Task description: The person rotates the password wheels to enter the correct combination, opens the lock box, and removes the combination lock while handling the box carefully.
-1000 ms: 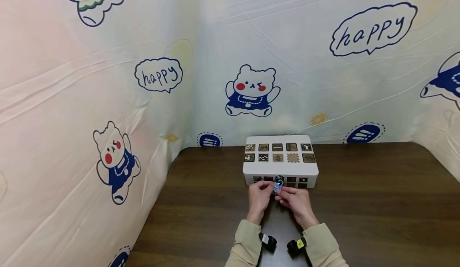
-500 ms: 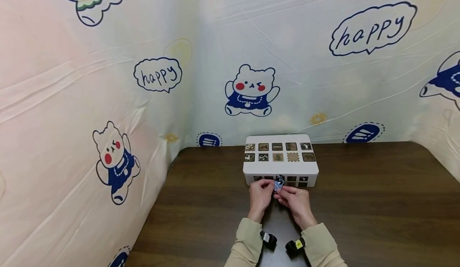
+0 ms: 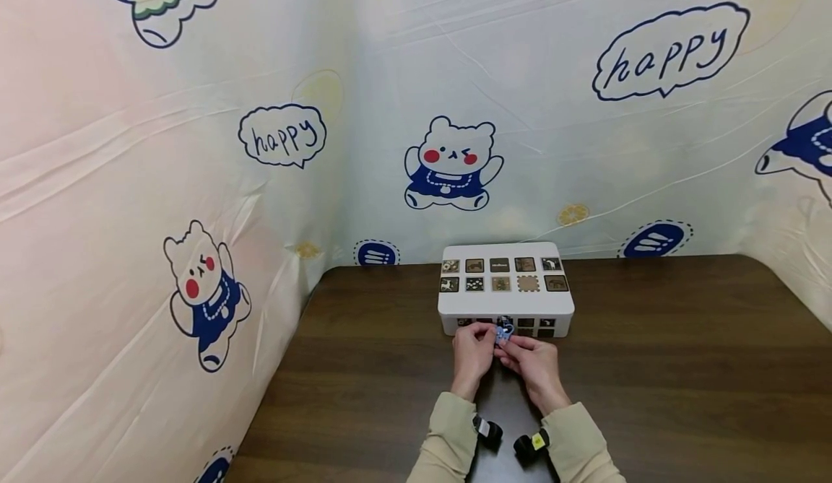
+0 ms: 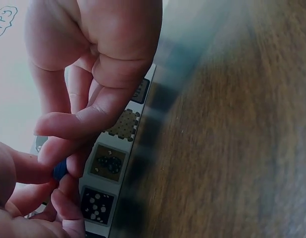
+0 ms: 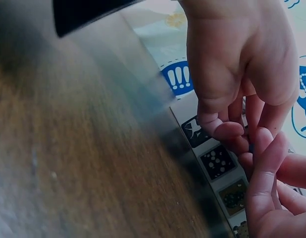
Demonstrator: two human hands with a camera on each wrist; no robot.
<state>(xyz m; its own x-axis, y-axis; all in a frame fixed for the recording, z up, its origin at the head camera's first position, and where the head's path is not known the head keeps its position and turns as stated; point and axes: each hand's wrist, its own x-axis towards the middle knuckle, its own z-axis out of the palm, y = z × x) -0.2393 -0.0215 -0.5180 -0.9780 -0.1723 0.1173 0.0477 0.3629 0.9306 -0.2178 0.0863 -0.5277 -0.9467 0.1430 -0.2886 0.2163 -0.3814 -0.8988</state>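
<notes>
In the head view, a small light-blue patterned piece with a dark loop at its top (image 3: 503, 334) is held between both hands, just in front of the white box (image 3: 505, 302). My left hand (image 3: 473, 357) pinches its left side, thumb and index finger meeting there. From the right, my right hand (image 3: 534, 367) pinches it too. Only a blue sliver of the piece (image 4: 60, 170) shows between the fingertips in the left wrist view. Fingers hide nearly all of it in the right wrist view. Its exact kind cannot be made out.
The white box, printed with small square pictures, stands at the back of the dark wooden table (image 3: 364, 367). Behind and to the left hangs a pale cloth (image 3: 377, 144) with bear drawings. Black wrist cameras (image 3: 489, 432) sit at the sleeve cuffs.
Both hands keep pinching the blue piece at nearly the same spot. The forearms have drawn slightly closer together. The whole head view has shifted a little.
</notes>
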